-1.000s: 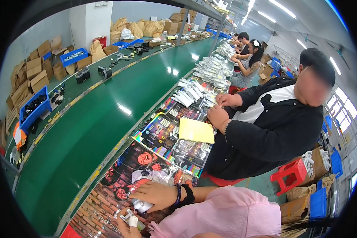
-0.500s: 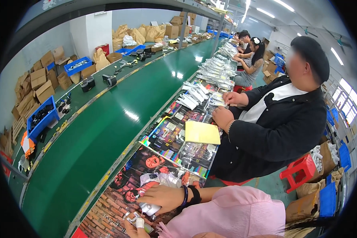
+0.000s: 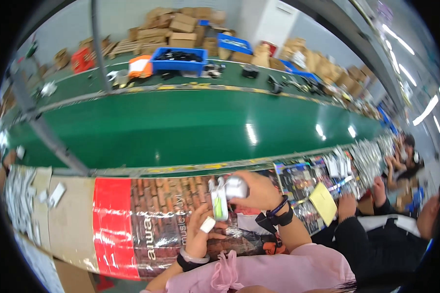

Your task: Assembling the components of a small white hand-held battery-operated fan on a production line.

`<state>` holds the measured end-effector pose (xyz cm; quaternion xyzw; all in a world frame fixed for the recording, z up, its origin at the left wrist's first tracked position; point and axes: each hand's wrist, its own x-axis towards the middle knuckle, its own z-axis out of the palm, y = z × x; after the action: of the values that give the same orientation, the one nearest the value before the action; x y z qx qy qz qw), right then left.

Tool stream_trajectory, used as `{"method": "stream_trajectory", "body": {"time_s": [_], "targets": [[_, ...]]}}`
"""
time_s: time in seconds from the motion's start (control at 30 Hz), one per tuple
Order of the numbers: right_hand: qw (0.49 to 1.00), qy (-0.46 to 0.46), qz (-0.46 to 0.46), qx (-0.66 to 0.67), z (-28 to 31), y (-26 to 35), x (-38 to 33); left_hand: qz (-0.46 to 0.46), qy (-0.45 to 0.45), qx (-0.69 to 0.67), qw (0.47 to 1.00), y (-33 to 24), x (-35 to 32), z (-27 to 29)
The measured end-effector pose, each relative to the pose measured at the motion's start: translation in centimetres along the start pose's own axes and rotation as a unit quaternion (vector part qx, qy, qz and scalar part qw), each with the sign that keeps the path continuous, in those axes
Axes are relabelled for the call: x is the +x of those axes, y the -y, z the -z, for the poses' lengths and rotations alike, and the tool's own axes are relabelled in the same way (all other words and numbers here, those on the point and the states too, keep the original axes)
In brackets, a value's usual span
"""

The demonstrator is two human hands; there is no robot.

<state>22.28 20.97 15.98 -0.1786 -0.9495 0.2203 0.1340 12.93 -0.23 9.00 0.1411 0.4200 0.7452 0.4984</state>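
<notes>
Before me on the table covering, my right hand is closed round a smooth white rounded piece, partly covered by its fingers. Against it stands a small white pack with a yellow-green strip and white knobs at its top; its exact kind is unclear. My left hand has its fingers bent around the lower end of that pack. A white wrap covers one of its fingertips. Dark bands circle both my wrists, with a pale one on the left.
A yellow pad and white packed items lie to the right by a co-worker in black. More white pieces lie at far left, near another person's hand. Beyond runs a green belt; a grey post stands left.
My view has swung left, so both forearms and the table's left end now show. My hands stay together at the white pieces, which are now more upright and more visible.
</notes>
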Motion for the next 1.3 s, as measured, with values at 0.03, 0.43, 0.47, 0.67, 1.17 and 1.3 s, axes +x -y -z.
{"method": "stream_trajectory", "body": {"time_s": [0.03, 0.43, 0.47, 0.67, 1.17, 1.3], "targets": [[1.0, 0.002, -0.006, -0.008, -0.6, -0.4, 1.5, 0.001, -0.017, 0.003, 1.0, 0.1, -0.2, 0.3], [0.99, -0.143, -0.003, -0.005, -9.6, -7.0, 10.6, 0.061, 0.075, 0.012, 0.995, 1.8, 0.0, 1.1], [0.983, -0.178, 0.004, -0.045, -9.9, -6.2, 10.0, 0.064, 0.063, 0.014, 0.996, 1.7, -0.1, 1.2], [0.958, -0.151, 0.0, 0.242, -11.5, -3.8, 7.5, 0.15, 0.051, 0.075, 0.985, 1.4, 0.0, 2.5], [0.966, -0.136, 0.089, 0.203, -12.7, -4.5, 8.6, 0.175, -0.038, 0.121, 0.976, 2.1, 0.4, 3.6], [0.97, -0.144, 0.069, 0.181, -11.4, -5.6, 7.4, 0.091, 0.091, -0.023, 0.991, 2.6, 0.8, 2.7]]}}
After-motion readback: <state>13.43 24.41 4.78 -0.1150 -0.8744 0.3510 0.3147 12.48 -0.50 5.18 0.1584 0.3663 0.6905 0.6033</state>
